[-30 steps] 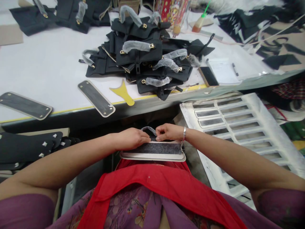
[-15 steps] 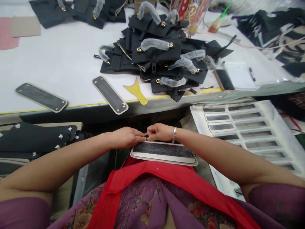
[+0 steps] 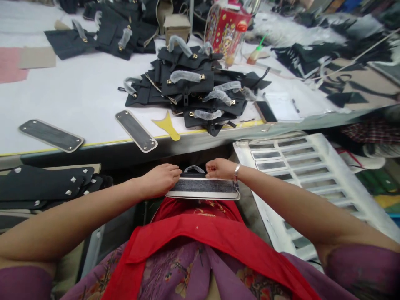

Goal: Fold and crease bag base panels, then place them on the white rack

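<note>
In the head view, the pale-rimmed panel (image 3: 203,186) lies between our hands, long axis running left to right: our left hand (image 3: 163,178) grips its left end; our right hand (image 3: 220,168) curls at its far edge, whether pinching we cannot tell.

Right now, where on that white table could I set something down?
The widest bare patch is the left of the white table, bordered by the pink sheet and tan card, the heap of black bags at right, and two dark strips in front. A smaller one lies between those strips. The heap crowds the middle; dark pieces crowd the right.
</note>
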`<state>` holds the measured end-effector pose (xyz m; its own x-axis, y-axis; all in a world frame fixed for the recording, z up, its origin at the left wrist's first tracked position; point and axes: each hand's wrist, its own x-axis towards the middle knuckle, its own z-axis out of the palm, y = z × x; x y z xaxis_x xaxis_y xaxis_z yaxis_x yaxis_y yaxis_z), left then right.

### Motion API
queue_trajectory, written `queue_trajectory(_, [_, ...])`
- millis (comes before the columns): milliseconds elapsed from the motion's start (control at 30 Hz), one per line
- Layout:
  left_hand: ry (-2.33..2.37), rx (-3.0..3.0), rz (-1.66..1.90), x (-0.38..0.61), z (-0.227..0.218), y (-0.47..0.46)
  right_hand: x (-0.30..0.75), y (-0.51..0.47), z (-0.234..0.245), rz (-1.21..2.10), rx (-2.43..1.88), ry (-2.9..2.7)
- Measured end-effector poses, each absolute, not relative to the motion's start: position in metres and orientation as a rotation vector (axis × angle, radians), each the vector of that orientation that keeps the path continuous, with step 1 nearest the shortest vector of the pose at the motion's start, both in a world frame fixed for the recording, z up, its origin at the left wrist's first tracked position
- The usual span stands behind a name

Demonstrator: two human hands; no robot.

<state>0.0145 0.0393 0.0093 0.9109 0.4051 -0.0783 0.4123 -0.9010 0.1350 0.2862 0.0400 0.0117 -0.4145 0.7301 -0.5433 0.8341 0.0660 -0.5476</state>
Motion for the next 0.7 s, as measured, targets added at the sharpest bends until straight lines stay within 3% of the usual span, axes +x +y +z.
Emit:
queue_trajectory(167, [0.725, 2.876, 0.196, 0.049, 0.015, 0.003, 0.302, -0.019, 0.032, -0.883, 1.879, 2.592])
queue_trajectory(300, [0.719, 2.731, 0.459, 0.084, -0.001, -0.033, 0.324, -0.089, 0.020, -0.465, 1.927, 2.885])
queue_trajectory(500, [0.747, 2.860, 0.515, 0.104, -0.019, -0.049, 0.323, -0.126, -0.024, -0.110, 2.220, 2.942])
queue_trajectory(700, [0.870, 2.903, 0.388, 0.113, -0.007, -0.056, 0.303, -0.122, -0.020, 0.008, 2.420, 2.722])
